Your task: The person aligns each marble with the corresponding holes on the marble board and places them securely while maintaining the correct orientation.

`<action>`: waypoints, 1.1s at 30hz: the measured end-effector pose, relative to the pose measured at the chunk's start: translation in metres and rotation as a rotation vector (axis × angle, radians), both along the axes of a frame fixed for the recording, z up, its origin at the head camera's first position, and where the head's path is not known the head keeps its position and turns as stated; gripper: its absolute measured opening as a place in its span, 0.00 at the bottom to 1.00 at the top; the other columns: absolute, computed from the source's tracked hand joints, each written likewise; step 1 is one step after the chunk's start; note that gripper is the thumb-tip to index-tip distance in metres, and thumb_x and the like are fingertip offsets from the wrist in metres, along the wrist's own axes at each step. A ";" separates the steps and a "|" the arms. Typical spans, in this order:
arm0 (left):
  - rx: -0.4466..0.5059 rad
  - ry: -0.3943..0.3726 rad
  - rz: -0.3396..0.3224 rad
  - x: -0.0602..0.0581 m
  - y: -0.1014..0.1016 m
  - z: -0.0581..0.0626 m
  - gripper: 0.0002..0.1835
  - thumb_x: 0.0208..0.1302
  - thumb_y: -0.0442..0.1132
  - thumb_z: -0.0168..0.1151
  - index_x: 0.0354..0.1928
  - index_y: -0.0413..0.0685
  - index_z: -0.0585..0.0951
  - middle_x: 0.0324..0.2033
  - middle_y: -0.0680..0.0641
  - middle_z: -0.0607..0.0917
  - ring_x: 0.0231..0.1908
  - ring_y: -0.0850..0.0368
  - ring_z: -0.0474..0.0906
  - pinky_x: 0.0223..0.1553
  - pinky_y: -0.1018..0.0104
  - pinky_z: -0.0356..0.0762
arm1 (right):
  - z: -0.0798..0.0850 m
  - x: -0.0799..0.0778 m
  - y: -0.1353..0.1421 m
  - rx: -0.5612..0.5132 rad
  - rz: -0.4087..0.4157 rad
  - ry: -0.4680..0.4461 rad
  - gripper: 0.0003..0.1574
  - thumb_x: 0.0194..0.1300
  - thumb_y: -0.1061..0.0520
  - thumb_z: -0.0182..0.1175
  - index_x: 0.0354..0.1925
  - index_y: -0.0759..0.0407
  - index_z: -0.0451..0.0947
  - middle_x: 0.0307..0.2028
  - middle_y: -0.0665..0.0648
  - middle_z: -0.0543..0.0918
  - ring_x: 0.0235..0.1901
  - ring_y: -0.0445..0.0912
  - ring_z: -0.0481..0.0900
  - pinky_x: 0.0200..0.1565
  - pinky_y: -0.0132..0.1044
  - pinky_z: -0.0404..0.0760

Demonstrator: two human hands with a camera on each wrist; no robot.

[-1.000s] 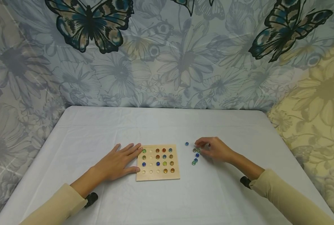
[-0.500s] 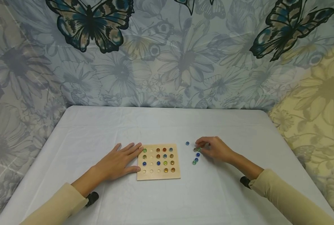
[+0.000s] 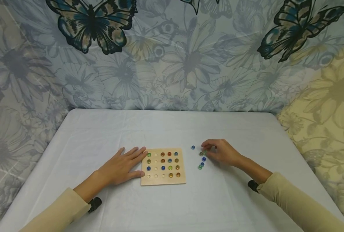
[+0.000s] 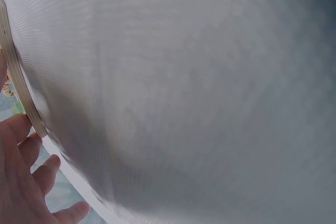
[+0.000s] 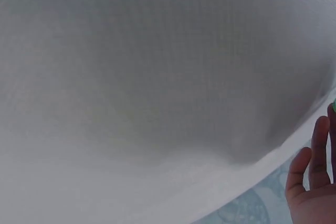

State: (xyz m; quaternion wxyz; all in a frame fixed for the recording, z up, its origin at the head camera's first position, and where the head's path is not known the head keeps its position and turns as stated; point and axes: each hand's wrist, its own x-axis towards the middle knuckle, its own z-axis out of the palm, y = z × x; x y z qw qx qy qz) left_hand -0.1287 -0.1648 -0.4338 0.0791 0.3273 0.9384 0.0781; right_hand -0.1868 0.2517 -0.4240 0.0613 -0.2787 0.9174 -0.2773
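Note:
A light wooden board (image 3: pixel 155 181) with rows of round hollows lies on the table, many hollows holding coloured glass marbles. My left hand (image 3: pixel 121 168) rests flat, fingers spread, with fingertips and thumb on the board's left edge. To the right of the board, my right hand (image 3: pixel 222 152) pinches a green marble (image 3: pixel 205 152) between thumb and fingers. That marble shows only as a green sliver (image 5: pixel 334 106) in the right wrist view. Close by on the cloth lie a dull green marble (image 3: pixel 201 154), blue marbles (image 3: pixel 203 159) and another green marble (image 3: pixel 200 167).
A lone blue marble (image 3: pixel 193 147) lies between the board and the right hand. A white cloth (image 3: pixel 172 129) covers the table. Behind it hangs a fabric (image 3: pixel 189 64) printed with butterflies and flowers.
My right hand has risen slightly, and the green marble at its fingertips has shifted a little up, now partly hidden by the fingers. The left hand stays on the board.

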 end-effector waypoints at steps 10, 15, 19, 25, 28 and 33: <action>-0.008 0.011 0.001 -0.001 0.000 -0.001 0.43 0.70 0.68 0.47 0.78 0.52 0.57 0.76 0.49 0.58 0.75 0.45 0.54 0.67 0.32 0.52 | 0.007 0.003 -0.012 -0.103 0.021 -0.017 0.19 0.60 0.68 0.69 0.50 0.63 0.82 0.41 0.51 0.88 0.41 0.45 0.83 0.42 0.43 0.78; -0.012 0.011 0.003 0.000 0.000 -0.001 0.43 0.70 0.68 0.48 0.78 0.52 0.57 0.76 0.49 0.58 0.75 0.46 0.54 0.67 0.31 0.52 | 0.009 0.007 -0.019 -0.124 0.038 -0.036 0.18 0.60 0.67 0.69 0.50 0.63 0.82 0.41 0.51 0.88 0.41 0.43 0.83 0.42 0.41 0.78; -0.007 0.011 0.000 0.000 0.000 -0.001 0.42 0.71 0.67 0.48 0.78 0.52 0.58 0.76 0.49 0.58 0.74 0.45 0.54 0.67 0.31 0.53 | 0.006 0.008 -0.024 -0.138 0.061 -0.035 0.18 0.61 0.67 0.69 0.50 0.63 0.81 0.41 0.51 0.88 0.41 0.42 0.83 0.41 0.41 0.77; -0.004 0.015 -0.002 0.000 0.000 -0.001 0.42 0.71 0.67 0.48 0.78 0.52 0.58 0.76 0.49 0.58 0.74 0.45 0.54 0.67 0.31 0.52 | 0.007 0.011 -0.035 -0.165 0.101 -0.049 0.18 0.61 0.67 0.68 0.50 0.63 0.82 0.41 0.51 0.88 0.41 0.43 0.84 0.41 0.44 0.78; -0.002 0.016 -0.001 -0.001 -0.001 -0.002 0.42 0.71 0.67 0.48 0.78 0.52 0.57 0.76 0.49 0.58 0.75 0.45 0.54 0.67 0.31 0.52 | 0.006 0.014 -0.041 -0.158 0.119 -0.055 0.18 0.62 0.66 0.68 0.51 0.63 0.82 0.41 0.50 0.88 0.41 0.42 0.84 0.41 0.44 0.79; 0.005 0.010 0.002 -0.001 0.000 -0.002 0.42 0.71 0.67 0.49 0.78 0.52 0.58 0.76 0.48 0.58 0.74 0.45 0.54 0.67 0.31 0.51 | 0.006 0.017 -0.054 -0.146 0.128 -0.060 0.18 0.62 0.64 0.69 0.51 0.61 0.82 0.41 0.47 0.88 0.40 0.39 0.83 0.41 0.39 0.79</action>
